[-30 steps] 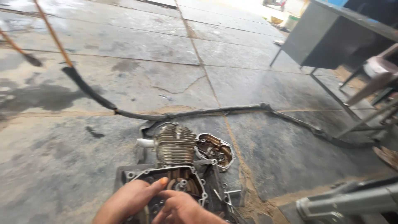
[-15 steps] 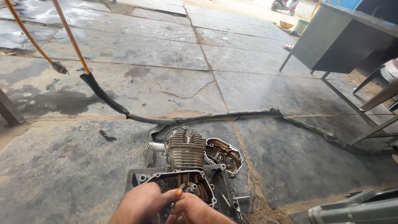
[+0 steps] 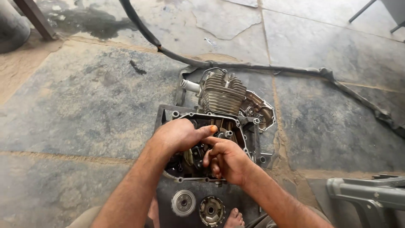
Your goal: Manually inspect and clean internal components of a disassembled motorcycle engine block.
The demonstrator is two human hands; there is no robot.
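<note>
— Two hands are down in the open grey metal engine crankcase (image 3: 236, 126), and they cover most of what lies inside it. Can you tell what they grip?

— Not clearly. The left hand (image 3: 179, 134) is curled narrow over the dark inner parts, its orange-tipped thumb pointing right; the right hand (image 3: 225, 158) has its fingers bent in beside it, the two nearly touching. Whether either pinches a part, I cannot tell.

— Where does the engine sit?

— On the grey stone floor (image 3: 84, 109), centre of the view, on a dark metal tray (image 3: 162, 116). Its long axis runs away from the person: the open case nearest, the silver finned cylinder (image 3: 222, 95) at the far end, tilted up.

— What is cut off?

— The grey metal frame piece (image 3: 367, 196) at lower right leaves the picture, as does the black rubber hose (image 3: 236, 65) curving across the floor beyond the cylinder. A bare foot (image 3: 234, 218) shows at the bottom edge, just beside two round metal clutch parts (image 3: 198, 207).

— Room around it?

— Open floor to the left; a brown cover plate (image 3: 259, 110) lies close on the right.
</note>
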